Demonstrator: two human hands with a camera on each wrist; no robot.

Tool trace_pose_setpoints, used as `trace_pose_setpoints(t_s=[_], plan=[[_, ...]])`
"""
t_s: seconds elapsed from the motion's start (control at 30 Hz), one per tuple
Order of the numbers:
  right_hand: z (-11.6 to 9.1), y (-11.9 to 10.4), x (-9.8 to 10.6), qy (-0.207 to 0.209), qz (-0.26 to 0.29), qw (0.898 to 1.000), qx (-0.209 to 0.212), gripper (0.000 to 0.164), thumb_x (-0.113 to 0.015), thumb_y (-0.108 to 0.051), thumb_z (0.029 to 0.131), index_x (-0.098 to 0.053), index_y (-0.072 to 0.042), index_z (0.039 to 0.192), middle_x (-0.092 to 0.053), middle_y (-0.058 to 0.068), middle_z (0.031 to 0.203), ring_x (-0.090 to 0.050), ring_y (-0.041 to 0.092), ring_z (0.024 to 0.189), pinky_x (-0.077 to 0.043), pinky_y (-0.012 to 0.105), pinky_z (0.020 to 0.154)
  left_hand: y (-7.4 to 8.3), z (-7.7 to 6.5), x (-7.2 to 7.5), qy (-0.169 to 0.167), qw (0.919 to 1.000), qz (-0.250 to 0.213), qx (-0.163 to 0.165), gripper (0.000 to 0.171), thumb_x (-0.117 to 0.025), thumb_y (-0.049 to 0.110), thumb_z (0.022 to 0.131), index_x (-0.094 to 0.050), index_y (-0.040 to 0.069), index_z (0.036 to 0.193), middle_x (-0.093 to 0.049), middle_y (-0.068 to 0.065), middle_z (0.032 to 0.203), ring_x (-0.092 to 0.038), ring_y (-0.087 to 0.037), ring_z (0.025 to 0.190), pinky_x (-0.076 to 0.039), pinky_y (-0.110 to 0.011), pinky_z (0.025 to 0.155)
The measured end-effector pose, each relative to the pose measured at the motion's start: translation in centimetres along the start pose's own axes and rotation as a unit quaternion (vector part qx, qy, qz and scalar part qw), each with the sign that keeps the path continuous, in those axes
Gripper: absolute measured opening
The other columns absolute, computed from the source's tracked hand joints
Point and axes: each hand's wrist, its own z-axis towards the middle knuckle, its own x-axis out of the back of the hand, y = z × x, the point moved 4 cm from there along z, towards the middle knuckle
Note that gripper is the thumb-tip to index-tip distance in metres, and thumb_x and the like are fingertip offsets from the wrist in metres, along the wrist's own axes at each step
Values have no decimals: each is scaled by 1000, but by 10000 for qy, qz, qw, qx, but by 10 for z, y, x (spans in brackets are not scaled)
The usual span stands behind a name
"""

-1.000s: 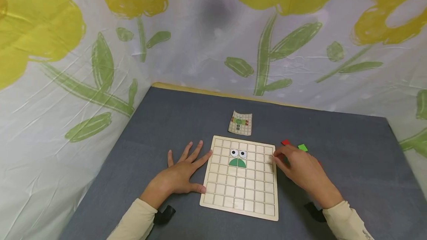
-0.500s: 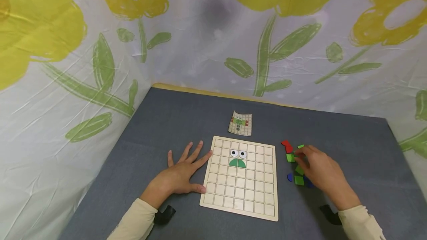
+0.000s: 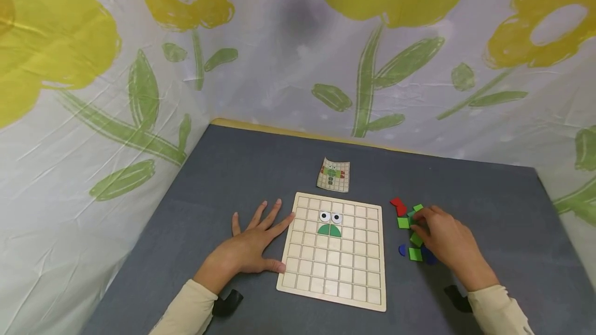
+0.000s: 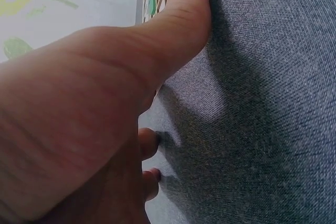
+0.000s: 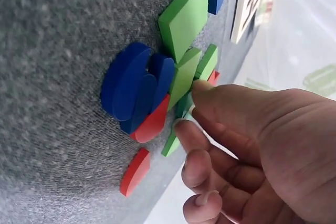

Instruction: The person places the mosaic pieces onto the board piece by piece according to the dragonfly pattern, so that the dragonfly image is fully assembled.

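Observation:
My left hand (image 3: 247, 248) lies with spread fingers at the left edge of a wooden grid board (image 3: 331, 287); its thumb rests on the rim. Two round eye pieces (image 3: 324, 216) sit on the board, above two dark green quarter-circle pieces (image 3: 334, 230). Right of the board, my right hand (image 3: 449, 237) reaches into a pile of loose pieces. In the right wrist view, its thumb and index finger pinch a dark green piece (image 5: 184, 104), partly hidden by the fingers. Light green squares (image 5: 184, 19), blue curved pieces (image 5: 126, 80) and red pieces (image 5: 135, 172) lie around it.
Behind the board lies a small pattern card (image 3: 333, 176) with a gridded picture, one corner curled up. The dark grey table (image 3: 261, 154) meets a fabric wall (image 3: 279, 76) painted with yellow flowers at the back and left.
My right hand has moved from the board's right edge rightward to the loose pieces, and its fingertips have closed on a dark green one. The left hand has stayed in place.

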Motion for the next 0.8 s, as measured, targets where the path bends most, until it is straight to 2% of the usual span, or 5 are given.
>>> trace_pose_setpoints(t_s=[0.33,0.8], plan=[[3,1,-2,-95,24,9999,-83,27,-84,-15,92,-73,-3,114,-69,10,104,-69,21,77,-56,39,56,-2,-1,-2,23,10000,10,-41,113,-85,57,81,-19,36,171,2,-3,179,7,-38,163,6,-88,110],[4,4,0,-57,79,9999,30,27,-84,-14,92,-71,-5,113,-67,10,105,-67,19,74,-52,36,54,-1,0,-1,3,10000,-14,-75,112,-85,55,82,-20,34,171,1,-4,179,7,-39,163,6,-88,110]])
